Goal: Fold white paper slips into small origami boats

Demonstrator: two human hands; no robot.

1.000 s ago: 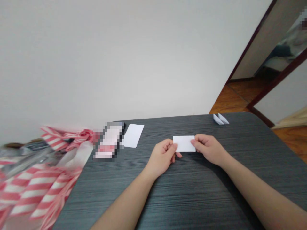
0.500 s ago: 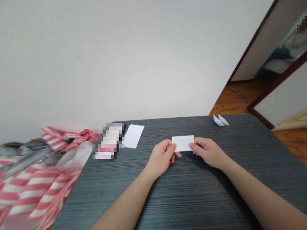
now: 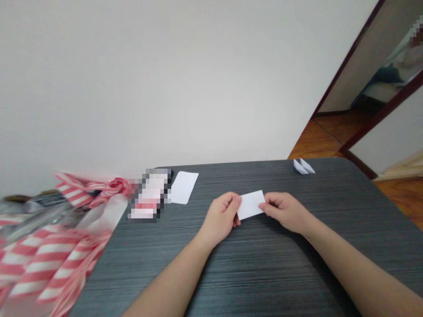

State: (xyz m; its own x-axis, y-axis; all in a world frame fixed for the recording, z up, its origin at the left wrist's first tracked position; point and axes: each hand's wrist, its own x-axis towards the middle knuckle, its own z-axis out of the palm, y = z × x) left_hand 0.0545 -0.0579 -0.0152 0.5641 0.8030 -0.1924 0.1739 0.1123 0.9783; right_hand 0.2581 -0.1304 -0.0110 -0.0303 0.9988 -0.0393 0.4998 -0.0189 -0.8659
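Observation:
A small white paper rectangle is pinched between my two hands above the dark table, tilted with its left end lower. My left hand grips its left end, with the thumb on top. My right hand holds its right end between thumb and fingers. Farther off, at the table's back edge, lies a small folded white paper boat. A flat white paper sheet lies at the back left, next to a pixelated object.
The dark grey wood-grain table has a rounded back right corner. A red-and-white striped bag with a knotted handle bulges in at the left, over clear plastic. Beyond the table are a white wall, an orange wooden floor and a dark-framed mirror or doorway.
The white paper has turned from level to tilted, its left end dipping. My hands have moved slightly closer together.

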